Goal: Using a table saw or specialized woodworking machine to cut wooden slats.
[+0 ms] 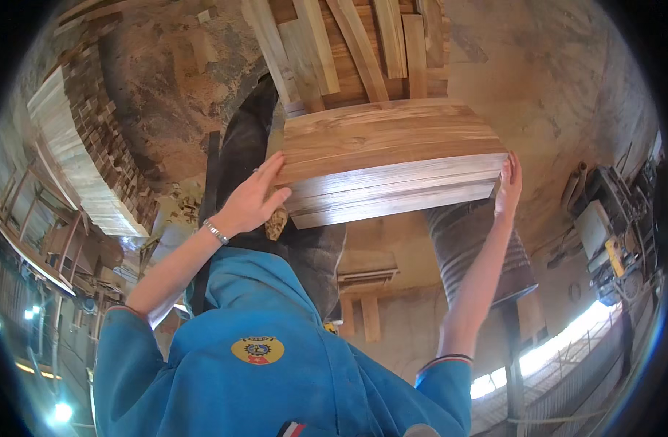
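Observation:
A stack of several flat wooden boards point(392, 138) lies crosswise in front of me, its brown top face up and its pale long edges towards me. My left hand point(248, 197) is at the left end of the stack, fingers along the end and thumb apart near the front corner. At the opposite end, my right hand point(508, 186) holds the boards with its fingers up along the end. Between them the two hands clasp the stack. What bears the boards underneath is mostly hidden.
Loose wooden strips point(352, 47) lie beyond the stack. Far left stands a long pile of cut wood pieces point(86, 153). Machinery point(611, 247) is at the right. My dark-trousered legs point(250, 135) are close to the stack. Sawdust covers the floor point(181, 80).

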A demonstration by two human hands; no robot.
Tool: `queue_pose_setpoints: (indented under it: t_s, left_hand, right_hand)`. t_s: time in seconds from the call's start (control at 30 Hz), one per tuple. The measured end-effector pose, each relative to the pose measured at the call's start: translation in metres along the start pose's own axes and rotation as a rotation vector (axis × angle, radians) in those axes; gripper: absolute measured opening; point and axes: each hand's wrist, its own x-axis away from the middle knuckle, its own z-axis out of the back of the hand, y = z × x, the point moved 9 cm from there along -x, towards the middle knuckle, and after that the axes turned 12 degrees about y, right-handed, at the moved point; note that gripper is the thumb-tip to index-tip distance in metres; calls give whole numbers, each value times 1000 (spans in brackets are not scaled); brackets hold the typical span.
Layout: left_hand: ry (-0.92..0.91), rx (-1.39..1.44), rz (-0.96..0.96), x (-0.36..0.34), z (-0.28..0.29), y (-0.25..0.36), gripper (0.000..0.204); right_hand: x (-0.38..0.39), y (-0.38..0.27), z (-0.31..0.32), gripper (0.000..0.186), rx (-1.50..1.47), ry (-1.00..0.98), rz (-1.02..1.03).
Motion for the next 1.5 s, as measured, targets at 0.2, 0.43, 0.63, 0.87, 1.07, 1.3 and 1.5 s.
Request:
queue_pose_setpoints:
  t_s: [0.2, 0.43, 0.63, 0.87, 1.07, 1.3, 1.5]
  left_hand:
    - [446, 985, 470, 42, -58, -29, 64]
    - [719, 1124, 373, 28, -78, -3, 68]
    - [750, 1115, 385, 29, -79, -4, 73]
    - [677, 1053, 253, 31, -81, -7, 71]
    - [412, 1065, 261, 70, -71, -54, 47]
    - [552, 835, 754, 175, -51, -275, 38]
    - [672, 515, 1027, 329, -72, -378, 34]
  right_hand:
    - [17, -7, -61, 79, -210, -488, -266]
    - [17, -6, -57, 80, -155, -473, -153]
    - [7, -1, -51, 76, -114, -303, -116]
    - [56, -63, -32, 66, 277, 229, 309]
    - [211, -111, -100, 69, 408, 278, 413]
    - [300, -147, -139, 71, 338, 291, 397]
    - [275, -130, -141, 66, 352, 313, 447]
